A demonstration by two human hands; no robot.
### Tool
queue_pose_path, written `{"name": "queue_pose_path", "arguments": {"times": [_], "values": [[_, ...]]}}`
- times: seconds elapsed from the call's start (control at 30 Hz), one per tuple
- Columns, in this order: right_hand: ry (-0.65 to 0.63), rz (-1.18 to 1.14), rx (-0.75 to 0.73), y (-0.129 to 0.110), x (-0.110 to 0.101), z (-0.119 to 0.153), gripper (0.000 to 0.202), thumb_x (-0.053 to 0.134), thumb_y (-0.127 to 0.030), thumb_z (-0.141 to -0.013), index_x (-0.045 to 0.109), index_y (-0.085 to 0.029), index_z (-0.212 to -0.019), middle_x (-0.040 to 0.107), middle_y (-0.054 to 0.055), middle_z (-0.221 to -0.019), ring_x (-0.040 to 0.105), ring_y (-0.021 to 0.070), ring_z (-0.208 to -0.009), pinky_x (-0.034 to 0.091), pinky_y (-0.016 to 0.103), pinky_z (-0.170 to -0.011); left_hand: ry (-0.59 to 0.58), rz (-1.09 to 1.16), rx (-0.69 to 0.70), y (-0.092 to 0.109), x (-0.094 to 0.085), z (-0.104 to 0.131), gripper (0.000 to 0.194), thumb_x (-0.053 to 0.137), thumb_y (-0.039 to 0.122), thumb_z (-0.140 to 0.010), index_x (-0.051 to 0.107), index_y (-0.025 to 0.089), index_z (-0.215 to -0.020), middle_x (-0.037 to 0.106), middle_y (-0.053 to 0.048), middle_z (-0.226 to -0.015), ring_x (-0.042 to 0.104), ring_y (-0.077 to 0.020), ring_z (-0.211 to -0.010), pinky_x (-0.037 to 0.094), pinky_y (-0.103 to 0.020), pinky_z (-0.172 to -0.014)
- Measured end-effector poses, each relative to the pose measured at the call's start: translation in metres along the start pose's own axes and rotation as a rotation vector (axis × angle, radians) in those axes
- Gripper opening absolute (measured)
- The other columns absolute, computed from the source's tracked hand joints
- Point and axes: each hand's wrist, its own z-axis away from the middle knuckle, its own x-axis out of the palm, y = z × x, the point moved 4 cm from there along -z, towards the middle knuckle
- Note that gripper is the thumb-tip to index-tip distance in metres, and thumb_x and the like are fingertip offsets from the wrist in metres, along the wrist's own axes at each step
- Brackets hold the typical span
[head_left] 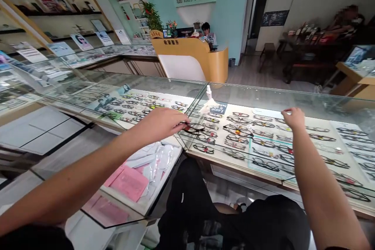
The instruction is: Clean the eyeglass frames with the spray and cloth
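Glasses (193,127), a dark pair, are pinched in the left hand (164,123) just over the glass surface (263,95), near the seam between two cases, so the pair looks off the trays and not yet set down. Right hand (293,118) lies farther along the glass, fingers curled narrow on a pale flat thing I can't make out; rows of frames (258,140) sit below.

left hand (162,123) pinching, right hand (294,118) resting flat
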Motion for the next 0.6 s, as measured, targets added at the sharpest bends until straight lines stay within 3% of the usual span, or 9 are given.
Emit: {"name": "queue_pose_path", "arguments": {"times": [0.07,0.17,0.33,0.47,0.6], "values": [[0.002,-0.010,-0.011,0.003,0.002,-0.001,0.024,0.063,-0.036,-0.090,0.076,-0.019,-0.101,0.062,0.016,-0.113,0.053,0.0320,-0.111,0.043,0.044,-0.103,0.011,-0.020,0.045,0.030,-0.006,-0.043,0.023,0.060,0.038,-0.102,0.081,0.032,-0.108,0.081,-0.003,-0.107,0.074,-0.0303,-0.110,0.049,-0.037,-0.095],[0.001,-0.023,-0.002,0.005,0.006,-0.005,0.029,0.061,-0.038,-0.090,0.077,-0.020,-0.105,0.063,0.017,-0.122,0.054,0.0349,-0.118,0.043,0.048,-0.109,0.019,-0.079,0.138,0.075,-0.002,-0.109,0.025,0.057,0.034,-0.104,0.080,0.028,-0.107,0.080,-0.006,-0.105,0.074,-0.0305,-0.109,0.050,-0.037,-0.093],[0.001,-0.048,0.030,0.003,0.012,-0.011,0.030,0.061,-0.040,-0.088,0.077,-0.022,-0.104,0.061,0.016,-0.130,0.052,0.0371,-0.123,0.044,0.053,-0.111,0.007,-0.247,0.235,0.122,0.035,-0.203,0.025,0.057,0.028,-0.103,0.080,0.022,-0.112,0.083,-0.010,-0.108,0.077,-0.0294,-0.105,0.050,-0.036,-0.083],[0.009,-0.056,0.045,0.001,0.013,-0.012,0.028,0.060,-0.042,-0.088,0.075,-0.023,-0.102,0.059,0.015,-0.128,0.051,0.0369,-0.121,0.044,0.055,-0.111,-0.026,-0.282,0.242,0.134,0.067,-0.247,0.025,0.061,0.032,-0.102,0.082,0.021,-0.110,0.084,-0.014,-0.108,0.078,-0.0291,-0.105,0.050,-0.035,-0.083],[-0.002,-0.060,0.051,0.001,0.016,-0.012,0.028,0.059,-0.042,-0.089,0.074,-0.023,-0.103,0.058,0.015,-0.129,0.050,0.0373,-0.124,0.044,0.056,-0.112,-0.071,-0.301,0.249,0.140,0.089,-0.266,0.026,0.062,0.034,-0.102,0.083,0.020,-0.107,0.084,-0.016,-0.107,0.079,-0.0308,-0.103,0.050,-0.035,-0.080]]}}
